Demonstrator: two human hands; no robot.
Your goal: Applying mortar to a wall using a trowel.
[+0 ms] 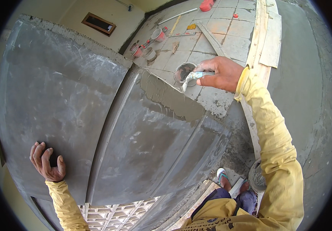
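Note:
My right hand [219, 74] grips a small tool [196, 77], apparently a trowel, with a pale blue, mortar-smeared handle, at the upper edge of a grey plastered panel [146, 142]. A patch of wet grey mortar [169, 100] lies just below that edge. Behind the tool stands a small bucket [183, 70] with grey residue inside. My left hand [47, 161] is against the left grey panel [54, 100], fingers apart and slightly bent, holding nothing.
A tiled floor [239, 29] carries small buckets [158, 35], rods and scraps. Long boards [270, 42] border grey screed [300, 96] at right. A mortar bucket [257, 177] stands by my sandalled feet [223, 178]. A lattice of blocks [116, 211] is below.

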